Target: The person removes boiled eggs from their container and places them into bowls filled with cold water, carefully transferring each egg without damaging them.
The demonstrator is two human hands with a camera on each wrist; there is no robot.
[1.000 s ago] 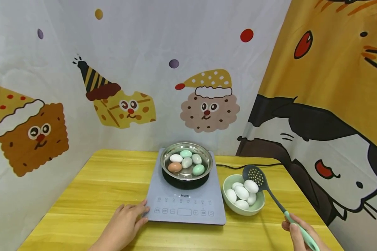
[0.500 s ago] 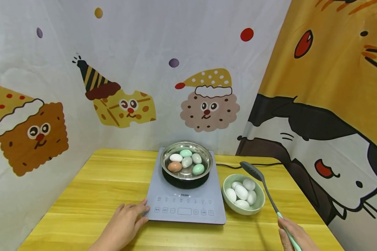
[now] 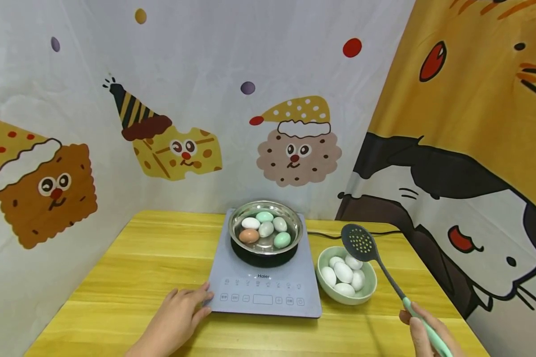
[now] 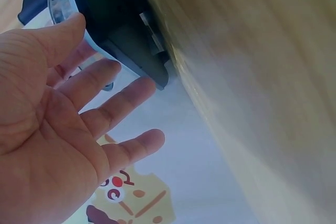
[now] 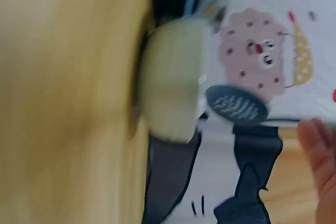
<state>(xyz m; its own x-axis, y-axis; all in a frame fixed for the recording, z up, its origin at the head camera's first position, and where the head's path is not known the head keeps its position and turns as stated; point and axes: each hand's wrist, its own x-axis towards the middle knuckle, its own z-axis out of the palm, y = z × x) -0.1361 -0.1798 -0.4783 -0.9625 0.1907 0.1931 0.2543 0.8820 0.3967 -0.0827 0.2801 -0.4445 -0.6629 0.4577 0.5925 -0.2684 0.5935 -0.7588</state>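
My right hand (image 3: pixel 431 329) grips the pale green handle of a grey skimmer (image 3: pixel 359 243), its perforated round head raised over the back right of a light green bowl (image 3: pixel 349 299). Several white eggs (image 3: pixel 343 272) lie in that bowl. In the right wrist view the skimmer (image 5: pixel 236 103) is blurred beside the bowl (image 5: pixel 173 77). My left hand (image 3: pixel 176 317) touches the front left edge of a grey induction cooker (image 3: pixel 261 290); its fingers look loosely extended in the left wrist view. On the cooker stands a steel pan (image 3: pixel 268 251) holding several white, green, grey and brown eggs.
A yellow wood-grain table (image 3: pixel 161 253) carries everything. A black cord (image 3: pixel 328 237) runs right from behind the cooker, behind the bowl. A printed cloth (image 3: pixel 183 74) with cartoon figures hangs at the table's back and sides.
The skimmer head has lifted away from the white eggs, turned edge-on, then tilted back so its holes face me. My right hand swung left and back right. The left hand stays put.
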